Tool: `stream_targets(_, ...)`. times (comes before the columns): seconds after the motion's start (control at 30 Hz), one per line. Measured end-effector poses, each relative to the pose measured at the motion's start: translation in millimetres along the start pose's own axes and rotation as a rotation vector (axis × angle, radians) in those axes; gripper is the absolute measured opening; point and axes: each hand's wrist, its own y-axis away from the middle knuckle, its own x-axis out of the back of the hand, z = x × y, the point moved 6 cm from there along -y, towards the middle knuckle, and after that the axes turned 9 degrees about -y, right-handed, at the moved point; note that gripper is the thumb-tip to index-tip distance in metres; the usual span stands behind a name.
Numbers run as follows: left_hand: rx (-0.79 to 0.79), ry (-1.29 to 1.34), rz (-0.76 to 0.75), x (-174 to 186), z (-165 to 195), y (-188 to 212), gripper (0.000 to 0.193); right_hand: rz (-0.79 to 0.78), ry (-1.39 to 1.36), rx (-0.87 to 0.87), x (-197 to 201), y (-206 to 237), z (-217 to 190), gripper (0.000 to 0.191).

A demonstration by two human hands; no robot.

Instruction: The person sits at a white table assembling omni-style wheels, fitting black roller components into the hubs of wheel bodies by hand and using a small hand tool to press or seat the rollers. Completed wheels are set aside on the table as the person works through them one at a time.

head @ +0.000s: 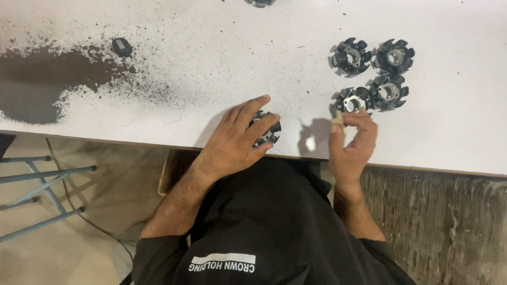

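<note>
A left hand (235, 140) clamps its grip on a black toothed ring (265, 129) near the desk (211, 31) edge; the right hand (351, 140) pinches a small pale piece (338, 122) beside four similar rings (372, 74). A slip could likely knock the held ring off the edge.

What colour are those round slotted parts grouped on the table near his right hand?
Black with silvery metal centres; the four round slotted parts show best in the head view.
</note>
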Motion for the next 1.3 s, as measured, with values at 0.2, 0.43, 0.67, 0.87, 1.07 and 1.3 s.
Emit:
stream_targets(0.2, 0.0, -0.105, 0.019, -14, 2, -6, 0.025, -0.182, -0.111, -0.091, -47, 15, -26, 0.021)
stream_targets(0.43, 0.166, -0.066, -0.068, -36, -12, 1, 0.023, -0.319, -0.009, -0.017, -64, 24, -39, 0.022)
stream_targets(0.67, 0.168, 0.008, 0.067, -28, -6, 1, 0.063, -0.329, 0.145, 0.045, -65, 12, -31, 0.024)
stream_targets(0.87, 0.162, -0.049, 0.0, -36, 0, -2, 0.085, -0.26, 0.256, 0.172, -34, -24, -16, 0.027)
stream_targets(1.07, 0.164, -0.064, -0.001, -39, -6, 6, 0.082, -0.633, 0.595, 0.089, 22, -106, 60, 0.086)
stream_targets(1.3, 0.166, -0.065, 0.011, -34, -9, 1, 0.081, -1.101, 0.565, -0.006, 30, -140, 102, 0.1)
